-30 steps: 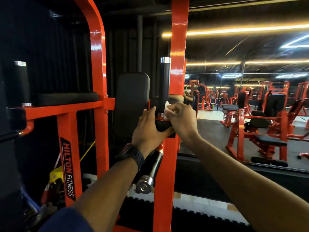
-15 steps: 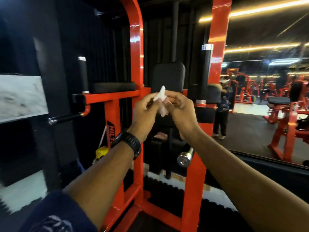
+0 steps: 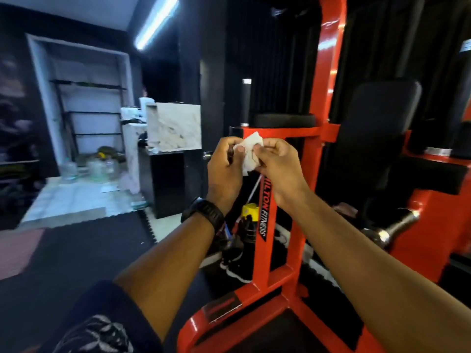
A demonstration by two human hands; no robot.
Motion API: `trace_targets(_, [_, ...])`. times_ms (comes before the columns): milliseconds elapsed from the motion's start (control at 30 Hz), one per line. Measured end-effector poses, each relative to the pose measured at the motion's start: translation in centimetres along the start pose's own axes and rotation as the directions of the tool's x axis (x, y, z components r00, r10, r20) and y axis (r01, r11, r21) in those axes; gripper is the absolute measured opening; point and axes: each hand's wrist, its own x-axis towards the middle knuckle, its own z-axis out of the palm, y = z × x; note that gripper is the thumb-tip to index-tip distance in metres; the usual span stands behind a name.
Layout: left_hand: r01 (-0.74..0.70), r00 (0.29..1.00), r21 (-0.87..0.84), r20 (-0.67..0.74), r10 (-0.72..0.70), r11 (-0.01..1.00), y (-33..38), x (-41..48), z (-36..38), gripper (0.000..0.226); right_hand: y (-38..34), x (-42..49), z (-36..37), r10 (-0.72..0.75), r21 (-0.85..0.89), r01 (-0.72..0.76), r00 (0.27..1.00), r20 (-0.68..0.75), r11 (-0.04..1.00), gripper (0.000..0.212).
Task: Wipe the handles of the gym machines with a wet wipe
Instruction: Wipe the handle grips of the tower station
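Observation:
A small white wet wipe [image 3: 250,153] is stretched between both my hands in front of me. My left hand [image 3: 223,171] pinches its left edge, my right hand [image 3: 276,165] pinches its right side. Behind the hands stands the red gym machine [image 3: 328,128]. Its left upright black handle [image 3: 246,102] with a metal cap rises just above my hands, next to a black arm pad [image 3: 283,120]. The right upright handle [image 3: 464,98] is cut off at the frame's right edge. Neither hand touches the machine.
A black back pad [image 3: 377,128] sits on the machine's middle. A chrome peg [image 3: 397,225] sticks out low on the right. Shoes and a yellow object [image 3: 248,208] lie behind the red post. A marble counter [image 3: 175,129] and an alcove with shelves and jars stand to the left.
My view has swung left, off the mirror and the right handle. My hands left that handle and now hold the wipe between them in front of the left handle.

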Motion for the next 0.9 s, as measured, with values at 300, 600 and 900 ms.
trace_targets(300, [0.146,0.989,0.079,-0.043,-0.143,0.986,-5.0,0.9,-6.4,0.005,6.3,0.5,6.2,-0.038,-0.106,0.041,0.999,0.024,0.994,0.004])
trace_targets(600, [0.088,0.995,0.261,0.030,-0.100,0.961,-13.1,6.5,-8.8,0.011,12.6,4.9,9.8,0.062,-0.023,-0.060,0.996,0.062,0.998,0.029])
trace_targets(900, [0.109,0.991,0.256,0.041,-0.124,0.960,-19.3,11.5,-8.2,0.010,17.2,10.1,12.9,0.133,0.030,-0.132,0.990,-0.055,0.991,0.018])
